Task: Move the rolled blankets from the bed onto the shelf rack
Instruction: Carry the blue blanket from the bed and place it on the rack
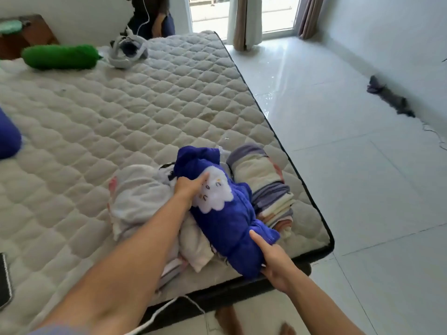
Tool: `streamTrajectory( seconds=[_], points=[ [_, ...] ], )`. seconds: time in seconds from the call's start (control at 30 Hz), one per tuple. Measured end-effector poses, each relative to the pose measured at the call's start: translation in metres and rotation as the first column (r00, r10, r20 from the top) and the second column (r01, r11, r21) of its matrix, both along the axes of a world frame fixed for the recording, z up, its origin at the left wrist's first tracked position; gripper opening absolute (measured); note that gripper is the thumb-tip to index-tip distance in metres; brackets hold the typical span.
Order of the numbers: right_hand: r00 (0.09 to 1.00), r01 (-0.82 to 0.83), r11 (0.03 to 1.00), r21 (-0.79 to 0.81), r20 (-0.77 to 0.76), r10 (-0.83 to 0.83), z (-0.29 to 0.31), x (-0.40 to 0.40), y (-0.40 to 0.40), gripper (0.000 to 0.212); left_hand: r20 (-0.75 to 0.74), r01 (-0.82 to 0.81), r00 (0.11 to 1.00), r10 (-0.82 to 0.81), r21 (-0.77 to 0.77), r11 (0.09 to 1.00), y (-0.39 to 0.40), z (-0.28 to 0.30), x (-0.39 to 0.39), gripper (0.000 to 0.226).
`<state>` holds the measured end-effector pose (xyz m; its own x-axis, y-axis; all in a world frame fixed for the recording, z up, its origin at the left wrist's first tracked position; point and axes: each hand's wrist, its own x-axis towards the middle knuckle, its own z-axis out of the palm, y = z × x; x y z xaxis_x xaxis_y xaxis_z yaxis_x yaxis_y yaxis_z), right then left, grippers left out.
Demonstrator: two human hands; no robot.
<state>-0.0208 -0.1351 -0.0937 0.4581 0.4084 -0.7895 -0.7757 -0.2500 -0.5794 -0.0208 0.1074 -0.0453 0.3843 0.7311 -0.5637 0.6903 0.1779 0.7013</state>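
You have the blue roll [225, 209] in both hands at the near right corner of the bed [121, 112]; it lies on top of the pale roll [137, 197], with the striped roll [263, 187] just beside it at 3 o'clock. Its long axis runs from about 11 o'clock down to 5 o'clock. Your left hand [189, 187] presses on the far half, by the white patch, fingers wrapped over the left flank, gripping it. Your right hand [273, 259] grasps the near end, thumb on top, fingers under it at the mattress edge. The right hand is nearer to you and carries the low end, so lift with both, I judge, keeping the roll along that axis so it does not unroll. A green roll [60, 56] lies far off at 10 o'clock. No shelf rack is in view, so you must turn to find it
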Motion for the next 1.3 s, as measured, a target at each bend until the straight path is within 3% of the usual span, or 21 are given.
streamTrajectory(
  seconds=[0.1, 0.4, 0.57, 0.83, 1.03, 1.13, 1.3],
  points=[
    [0.998, 0.055, 0.996, -0.067, -0.013, -0.055, 0.000, 0.009, 0.005, 0.073, -0.020, -0.002, 1.000, 0.002, -0.043, 0.999, 0.003, -0.014, 0.003, 0.076],
    [0.994, 0.088, 0.990, -0.112, 0.078, -0.080, 0.015, 0.014, 0.008, 0.024, 0.012, 0.032, 0.999, -0.032, -0.041, 0.999, 0.016, -0.008, -0.011, 0.057],
    [0.986, 0.113, 0.990, -0.085, 0.135, -0.101, 0.016, 0.025, -0.005, 0.037, 0.084, 0.055, 0.995, -0.056, 0.014, 0.998, 0.011, 0.011, -0.016, 0.038],
    [0.979, 0.055, 0.997, 0.047, 0.196, -0.063, 0.019, 0.066, -0.033, 0.033, 0.202, 0.018, 0.979, -0.036, 0.092, 0.996, -0.029, 0.056, -0.041, 0.023],
    [0.992, -0.040, 0.995, 0.093, 0.127, 0.028, 0.017, 0.077, -0.060, 0.031, 0.161, -0.215, 0.971, 0.176, 0.268, 0.939, -0.102, 0.073, -0.083, 0.033],
    [0.995, -0.061, 0.993, 0.101, 0.088, 0.053, 0.018, 0.063, -0.068, 0.040, 0.162, -0.299, 0.952, 0.260, 0.301, 0.905, -0.141, 0.087, -0.120, 0.015],
    [0.957, -0.274, 0.954, 0.119, 0.137, 0.257, 0.023, 0.016, -0.068, 0.051, 0.165, -0.473, 0.881, 0.443, 0.317, 0.822, -0.205, 0.101, -0.205, 0.018]
  ],
)
